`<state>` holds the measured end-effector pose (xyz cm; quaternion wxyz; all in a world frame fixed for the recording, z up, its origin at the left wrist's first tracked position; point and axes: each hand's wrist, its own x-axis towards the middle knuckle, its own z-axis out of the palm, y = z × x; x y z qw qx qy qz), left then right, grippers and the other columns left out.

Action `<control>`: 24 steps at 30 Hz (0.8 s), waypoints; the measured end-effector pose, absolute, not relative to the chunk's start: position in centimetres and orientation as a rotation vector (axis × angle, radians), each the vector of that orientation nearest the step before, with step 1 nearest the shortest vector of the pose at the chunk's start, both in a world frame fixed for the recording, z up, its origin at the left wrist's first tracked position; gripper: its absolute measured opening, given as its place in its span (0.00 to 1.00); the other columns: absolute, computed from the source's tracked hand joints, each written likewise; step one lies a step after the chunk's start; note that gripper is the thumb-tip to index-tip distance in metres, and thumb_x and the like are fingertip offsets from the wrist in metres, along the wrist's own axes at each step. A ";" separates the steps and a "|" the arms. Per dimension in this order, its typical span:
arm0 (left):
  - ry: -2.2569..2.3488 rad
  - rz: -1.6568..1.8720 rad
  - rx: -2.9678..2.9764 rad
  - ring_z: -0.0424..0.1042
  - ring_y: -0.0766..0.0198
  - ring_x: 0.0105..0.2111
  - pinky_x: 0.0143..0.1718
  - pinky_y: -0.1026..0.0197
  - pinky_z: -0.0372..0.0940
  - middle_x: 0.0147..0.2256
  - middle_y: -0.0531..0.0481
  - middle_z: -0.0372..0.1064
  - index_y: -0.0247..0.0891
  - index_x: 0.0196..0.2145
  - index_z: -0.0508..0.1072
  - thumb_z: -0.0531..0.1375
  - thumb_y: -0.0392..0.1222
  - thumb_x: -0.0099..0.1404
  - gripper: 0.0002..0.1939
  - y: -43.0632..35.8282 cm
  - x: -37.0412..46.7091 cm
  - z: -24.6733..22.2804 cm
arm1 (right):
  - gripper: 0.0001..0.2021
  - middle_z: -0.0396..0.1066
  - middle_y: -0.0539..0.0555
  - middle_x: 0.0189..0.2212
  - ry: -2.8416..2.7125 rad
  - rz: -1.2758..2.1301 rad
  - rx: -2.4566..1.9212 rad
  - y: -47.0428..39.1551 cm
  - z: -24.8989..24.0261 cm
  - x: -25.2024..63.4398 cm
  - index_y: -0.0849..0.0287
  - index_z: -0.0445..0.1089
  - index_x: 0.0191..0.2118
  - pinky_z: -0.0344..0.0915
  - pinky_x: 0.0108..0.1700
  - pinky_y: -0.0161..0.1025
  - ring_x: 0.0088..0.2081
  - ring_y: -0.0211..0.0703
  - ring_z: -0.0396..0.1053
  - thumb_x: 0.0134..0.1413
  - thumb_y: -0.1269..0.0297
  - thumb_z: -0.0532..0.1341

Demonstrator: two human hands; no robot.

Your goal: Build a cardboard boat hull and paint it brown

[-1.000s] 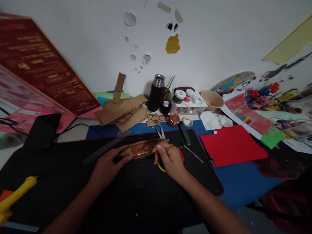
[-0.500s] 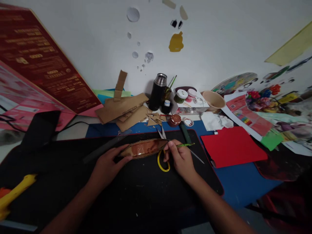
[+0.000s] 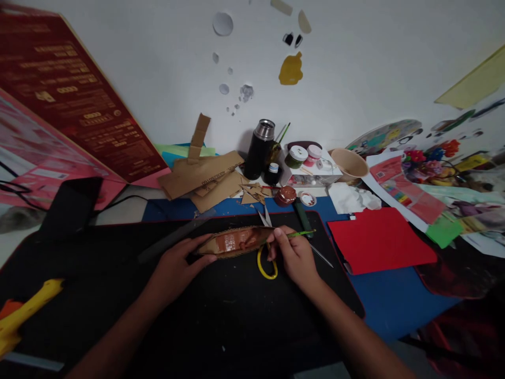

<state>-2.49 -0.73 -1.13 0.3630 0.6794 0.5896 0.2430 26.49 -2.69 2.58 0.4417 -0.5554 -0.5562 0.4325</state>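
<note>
A small cardboard boat (image 3: 223, 243), its inside partly coated in wet reddish-brown paint, is held above the black mat (image 3: 221, 316). My left hand (image 3: 175, 268) grips its left tip between thumb and fingers. At the right end, my right hand (image 3: 294, 258) pinches a green-handled paintbrush (image 3: 303, 233); the brush's tip is hard to make out at the boat. Scissors (image 3: 267, 273) with a yellow handle lie under and beside the right hand, their blades pointing away behind the boat. Behind them stands an open jar of brown paint (image 3: 285, 197) with its smeared lid (image 3: 307, 199) alongside.
Cardboard pieces (image 3: 205, 176), a black flask (image 3: 259, 150) and a small dark bottle (image 3: 272, 175) stand along the wall. Paint jars (image 3: 296, 156) sit on a white box. Red sheet (image 3: 382, 242) and crumpled tissue (image 3: 351, 197) lie right; a yellow-handled tool (image 3: 33, 310) lies left.
The boat has tipped slightly, so more of its painted inside shows. Both hands keep their grips. The whole view has shifted a little, with things appearing farther right.
</note>
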 end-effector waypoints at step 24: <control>1.433 0.656 1.857 0.79 0.54 0.41 0.45 0.55 0.73 0.44 0.49 0.80 0.48 0.59 0.78 0.63 0.60 0.66 0.27 -0.7 -3.1 -1.9 | 0.24 0.69 0.47 0.18 -1.419 1.141 -1.314 -2.8 1.9 23.3 0.56 0.72 0.35 0.66 0.30 0.35 0.21 0.39 0.71 0.74 0.44 0.52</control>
